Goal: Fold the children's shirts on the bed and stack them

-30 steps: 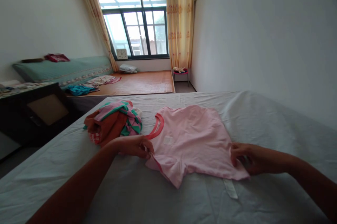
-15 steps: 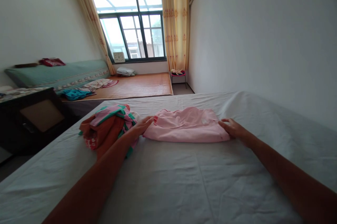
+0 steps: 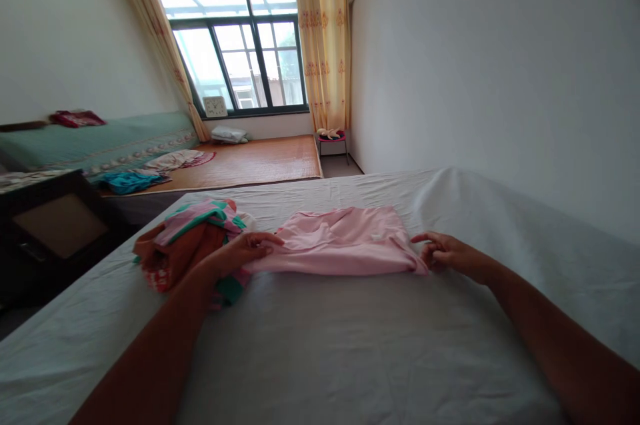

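A pink garment point(image 3: 340, 245) lies folded into a wide bundle on the white bed sheet point(image 3: 350, 345), its near edge running between my two hands. My left hand point(image 3: 247, 252) pinches the left end of that edge between thumb and fingers. At the opposite end, my right hand point(image 3: 450, 255) has its fingers curled around the right corner, the index finger stretched along the cloth. Against my left wrist sits a heap of crumpled clothes point(image 3: 175, 242) in rust orange, green and pink, partly covered by my forearm.
A dark cabinet point(image 3: 60, 225) stands left of the bed. Beyond is another bed with a brown mat point(image 3: 265, 158), holding a blue cloth point(image 3: 130, 180) and a pale cloth point(image 3: 175, 160). A small stool point(image 3: 331, 137) is by the curtain; a white wall point(image 3: 490, 78) runs along the right.
My left hand has moved left and slightly down, drawing the garment's near edge out. Both hands' fingers are more tightly closed on the corners. The view has shifted slightly to the right.
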Demonstrator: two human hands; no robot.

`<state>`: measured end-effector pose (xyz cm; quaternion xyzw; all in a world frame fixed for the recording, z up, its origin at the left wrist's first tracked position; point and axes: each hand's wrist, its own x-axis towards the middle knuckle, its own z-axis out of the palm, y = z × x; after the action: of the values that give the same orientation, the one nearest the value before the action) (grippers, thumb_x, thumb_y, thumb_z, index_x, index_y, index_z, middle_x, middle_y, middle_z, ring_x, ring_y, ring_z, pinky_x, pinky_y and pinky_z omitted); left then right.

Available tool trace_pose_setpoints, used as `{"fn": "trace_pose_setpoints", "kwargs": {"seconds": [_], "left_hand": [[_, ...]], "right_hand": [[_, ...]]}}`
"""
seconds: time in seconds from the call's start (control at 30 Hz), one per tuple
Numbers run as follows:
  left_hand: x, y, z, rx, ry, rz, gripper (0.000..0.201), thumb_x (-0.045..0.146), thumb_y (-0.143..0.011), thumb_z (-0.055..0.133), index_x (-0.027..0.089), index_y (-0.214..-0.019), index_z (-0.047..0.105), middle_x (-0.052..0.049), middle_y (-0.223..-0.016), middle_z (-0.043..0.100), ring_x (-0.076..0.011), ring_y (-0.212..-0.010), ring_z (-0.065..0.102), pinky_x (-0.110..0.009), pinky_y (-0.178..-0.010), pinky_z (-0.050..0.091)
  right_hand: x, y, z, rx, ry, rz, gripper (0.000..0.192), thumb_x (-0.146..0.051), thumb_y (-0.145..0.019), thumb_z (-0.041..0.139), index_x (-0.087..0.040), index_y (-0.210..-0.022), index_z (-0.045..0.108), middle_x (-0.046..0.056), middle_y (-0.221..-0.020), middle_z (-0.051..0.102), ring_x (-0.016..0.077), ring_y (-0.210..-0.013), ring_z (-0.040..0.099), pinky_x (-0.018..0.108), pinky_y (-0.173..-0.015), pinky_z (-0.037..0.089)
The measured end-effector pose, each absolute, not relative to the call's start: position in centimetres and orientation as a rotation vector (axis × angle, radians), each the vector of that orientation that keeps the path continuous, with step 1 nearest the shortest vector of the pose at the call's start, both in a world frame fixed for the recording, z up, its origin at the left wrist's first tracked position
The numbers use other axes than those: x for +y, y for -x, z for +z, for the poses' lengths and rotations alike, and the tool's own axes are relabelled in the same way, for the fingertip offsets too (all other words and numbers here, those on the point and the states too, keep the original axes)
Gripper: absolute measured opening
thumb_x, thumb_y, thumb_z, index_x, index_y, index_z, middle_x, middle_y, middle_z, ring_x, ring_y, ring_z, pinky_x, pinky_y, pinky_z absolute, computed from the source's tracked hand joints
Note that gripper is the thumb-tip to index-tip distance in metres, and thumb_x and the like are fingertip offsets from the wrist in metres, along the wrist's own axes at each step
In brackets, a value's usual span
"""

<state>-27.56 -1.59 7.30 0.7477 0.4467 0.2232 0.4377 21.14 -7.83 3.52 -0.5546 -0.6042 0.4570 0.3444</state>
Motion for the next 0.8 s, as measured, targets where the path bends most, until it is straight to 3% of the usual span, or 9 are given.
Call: {"fn": "trace_pose_setpoints", "kwargs": {"seconds": [0.1, 0.23, 0.33, 0.4, 0.5, 0.67, 0.8], "left_hand": [[-2.1, 27.7, 7.4, 1.004, -1.849, 0.313, 0.046, 0.047, -0.071, 0.067, 0.018, -0.107, 0.069, -0.001, -0.074, 0.055, -0.0101, -0.062, 0.042, -0.017, -0.051, 0.031], [-2.4, 27.1, 7.4, 0.986, -1.819, 0.253, 0.045, 0.043, -0.067, 0.072, 0.018, -0.104, 0.07, 0.001, -0.069, 0.052, -0.0095, -0.059, 0.04, -0.018, -0.048, 0.03], [-2.7, 27.2, 7.6, 0.98, -1.798, 0.298, 0.042, 0.042, -0.066, 0.073, 0.018, -0.101, 0.071, 0.001, -0.068, 0.053, -0.0091, -0.057, 0.042, -0.018, -0.049, 0.032], [-2.8, 27.6, 8.0, 0.987, -1.773, 0.394, 0.041, 0.041, -0.065, 0.075, 0.017, -0.099, 0.071, 0.001, -0.07, 0.057, -0.0094, -0.059, 0.046, -0.018, -0.051, 0.035], [-3.0, 27.8, 9.1, 1.006, -1.703, 0.648, 0.04, 0.037, -0.063, 0.078, 0.015, -0.096, 0.072, -0.002, -0.077, 0.064, -0.0111, -0.064, 0.053, -0.019, -0.056, 0.041], [-3.2, 26.4, 14.3, 0.963, -1.578, 1.072, 0.037, 0.033, -0.059, 0.081, 0.015, -0.091, 0.073, -0.003, -0.072, 0.068, -0.0106, -0.059, 0.058, -0.019, -0.056, 0.046], [-3.1, 24.8, 20.8, 0.913, -1.558, 1.315, 0.043, 0.032, -0.06, 0.08, 0.015, -0.098, 0.071, -0.003, -0.07, 0.068, -0.011, -0.053, 0.06, -0.022, -0.053, 0.05]], "right_hand": [[-8.4, -20.4, 4.0, -1.6, 1.573, 1.151, 0.031, -0.038, -0.077, 0.05, -0.019, -0.101, 0.052, 0.007, -0.092, 0.065, 0.0159, -0.07, 0.06, 0.027, -0.058, 0.046], [-9.4, -17.5, 4.1, -2.01, 1.873, 0.684, 0.041, -0.06, -0.076, 0.05, -0.02, -0.084, 0.054, 0.008, -0.081, 0.066, 0.0192, -0.066, 0.06, 0.028, -0.056, 0.04], [-9.8, -16.2, 3.7, -2.202, 1.986, 0.236, 0.029, -0.049, -0.074, 0.057, -0.021, -0.081, 0.056, 0.008, -0.08, 0.067, 0.0223, -0.071, 0.06, 0.028, -0.057, 0.035], [-9.7, -16.4, 3.7, -2.225, 1.988, 0.159, 0.014, -0.034, -0.072, 0.056, -0.02, -0.076, 0.057, 0.006, -0.075, 0.065, 0.0205, -0.068, 0.059, 0.028, -0.057, 0.033], [-8.9, -17.8, 4.7, -2.086, 1.793, 0.374, 0.007, -0.026, -0.071, 0.052, -0.019, -0.07, 0.056, 0.002, -0.064, 0.059, 0.0157, -0.061, 0.054, 0.027, -0.058, 0.035], [-7.1, -19.5, 11.2, -1.356, 1.209, 0.917, 0.015, -0.035, -0.073, 0.057, -0.021, -0.079, 0.053, -0.003, -0.067, 0.055, 0.012, -0.061, 0.052, 0.025, -0.059, 0.045], [-5.5, -19.4, 19.3, -1.149, 0.923, 0.884, 0.011, -0.027, -0.071, 0.062, -0.02, -0.071, 0.053, -0.004, -0.061, 0.053, 0.0094, -0.052, 0.047, 0.02, -0.047, 0.042]]}}
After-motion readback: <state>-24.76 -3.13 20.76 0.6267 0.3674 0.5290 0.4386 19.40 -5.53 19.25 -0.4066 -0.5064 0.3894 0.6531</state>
